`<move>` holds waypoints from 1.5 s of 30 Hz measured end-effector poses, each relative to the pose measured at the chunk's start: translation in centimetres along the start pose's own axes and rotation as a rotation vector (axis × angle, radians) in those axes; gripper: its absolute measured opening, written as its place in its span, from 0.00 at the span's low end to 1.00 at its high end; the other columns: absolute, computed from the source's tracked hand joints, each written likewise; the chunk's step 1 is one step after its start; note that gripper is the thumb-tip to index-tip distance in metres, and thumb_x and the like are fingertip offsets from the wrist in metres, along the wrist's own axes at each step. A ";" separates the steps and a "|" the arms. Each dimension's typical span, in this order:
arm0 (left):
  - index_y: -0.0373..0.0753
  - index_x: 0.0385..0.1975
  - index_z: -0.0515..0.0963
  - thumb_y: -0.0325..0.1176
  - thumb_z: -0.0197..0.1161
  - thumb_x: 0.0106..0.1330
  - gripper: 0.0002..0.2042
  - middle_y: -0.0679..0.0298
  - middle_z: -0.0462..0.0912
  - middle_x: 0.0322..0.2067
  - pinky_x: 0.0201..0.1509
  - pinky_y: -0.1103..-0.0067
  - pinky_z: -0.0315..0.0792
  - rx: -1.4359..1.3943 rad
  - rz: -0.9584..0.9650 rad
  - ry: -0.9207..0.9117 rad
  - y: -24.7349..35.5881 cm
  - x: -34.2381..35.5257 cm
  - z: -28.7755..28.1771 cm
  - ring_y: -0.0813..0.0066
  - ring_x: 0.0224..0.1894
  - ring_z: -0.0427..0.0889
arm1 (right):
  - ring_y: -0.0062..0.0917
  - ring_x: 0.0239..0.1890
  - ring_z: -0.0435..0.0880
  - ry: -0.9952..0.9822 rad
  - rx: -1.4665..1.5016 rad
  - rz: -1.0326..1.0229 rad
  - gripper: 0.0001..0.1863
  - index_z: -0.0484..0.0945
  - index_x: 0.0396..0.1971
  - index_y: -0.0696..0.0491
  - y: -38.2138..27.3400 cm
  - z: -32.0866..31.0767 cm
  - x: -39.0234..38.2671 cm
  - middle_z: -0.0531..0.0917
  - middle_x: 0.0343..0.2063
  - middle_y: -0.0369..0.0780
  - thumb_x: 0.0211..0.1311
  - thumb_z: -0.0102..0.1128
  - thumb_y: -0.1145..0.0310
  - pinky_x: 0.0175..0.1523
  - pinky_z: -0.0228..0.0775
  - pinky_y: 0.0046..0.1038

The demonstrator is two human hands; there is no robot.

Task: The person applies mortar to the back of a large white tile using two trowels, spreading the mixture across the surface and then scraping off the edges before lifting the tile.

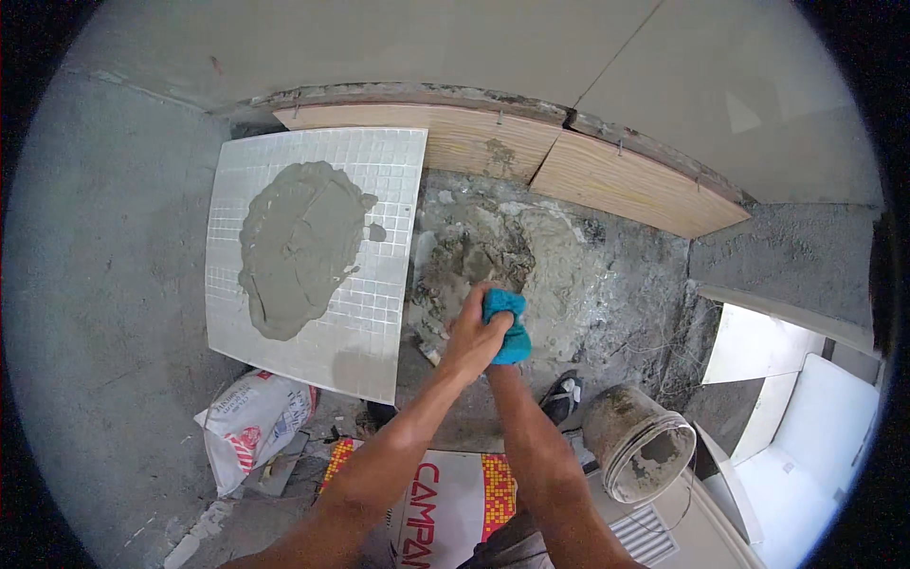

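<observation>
In front of me, over the wet mortar patch, my left hand (471, 332) is closed round a crumpled teal cloth or sponge (509, 341). Its thumb presses over the near side of the bundle. My right forearm (531, 436) reaches up to the same spot, and its wrist meets the cloth's lower edge. The right hand's fingers are hidden behind the cloth and the left hand. Below both hands lies rough, wet grey mortar (559, 266) spread on the floor.
A white gridded board (370, 351) at left carries a grey mortar heap (299, 247). Wooden planks (635, 180) line the far wall. A mortar-stained bucket (621, 427) stands at right, a white sack (256, 427) at lower left. A shod foot (561, 396) shows near the bucket.
</observation>
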State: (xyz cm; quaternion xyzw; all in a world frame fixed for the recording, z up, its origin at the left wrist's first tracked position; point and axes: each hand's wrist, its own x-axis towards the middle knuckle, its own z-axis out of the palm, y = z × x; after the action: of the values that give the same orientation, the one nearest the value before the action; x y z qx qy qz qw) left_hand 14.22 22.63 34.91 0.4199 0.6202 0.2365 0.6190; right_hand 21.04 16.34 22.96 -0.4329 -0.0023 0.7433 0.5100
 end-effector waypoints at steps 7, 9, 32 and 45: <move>0.43 0.56 0.69 0.37 0.65 0.62 0.23 0.68 0.75 0.42 0.48 0.75 0.72 -0.961 -0.287 0.040 -4.7 -6.8 0.0 0.77 0.44 0.75 | 0.42 0.48 0.82 0.172 -0.695 0.236 0.26 0.70 0.56 0.54 6.7 -16.1 0.6 0.82 0.47 0.47 0.64 0.54 0.52 0.54 0.73 0.41; 0.44 0.56 0.69 0.37 0.65 0.62 0.22 0.69 0.75 0.42 0.47 0.76 0.72 -0.932 -0.364 0.109 -7.8 -8.4 -2.7 0.78 0.43 0.75 | 0.46 0.42 0.84 0.141 -1.713 0.229 0.25 0.71 0.53 0.55 7.0 -13.7 0.5 0.84 0.42 0.50 0.62 0.55 0.54 0.48 0.76 0.43; 0.42 0.54 0.69 0.36 0.63 0.64 0.19 0.69 0.75 0.41 0.46 0.79 0.72 -0.864 -0.555 0.164 -12.2 -7.6 -1.8 0.81 0.41 0.74 | 0.44 0.39 0.85 -0.306 -2.544 -0.128 0.28 0.68 0.55 0.54 -12.2 2.5 18.7 0.85 0.35 0.49 0.53 0.61 0.61 0.44 0.76 0.45; 0.41 0.50 0.69 0.36 0.60 0.65 0.16 0.70 0.74 0.37 0.40 0.81 0.74 -0.783 -0.555 0.161 -13.6 -10.3 -1.2 0.82 0.37 0.74 | 0.54 0.41 0.82 -0.197 -1.924 0.366 0.30 0.73 0.50 0.55 0.8 -13.2 -5.2 0.83 0.34 0.57 0.56 0.60 0.48 0.47 0.73 0.50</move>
State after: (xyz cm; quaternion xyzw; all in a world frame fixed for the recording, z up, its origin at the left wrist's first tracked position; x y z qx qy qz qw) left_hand 8.69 7.21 29.84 -0.0455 0.6190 0.3099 0.7202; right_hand 29.55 6.18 17.70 -0.5933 -0.5816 0.5248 -0.1854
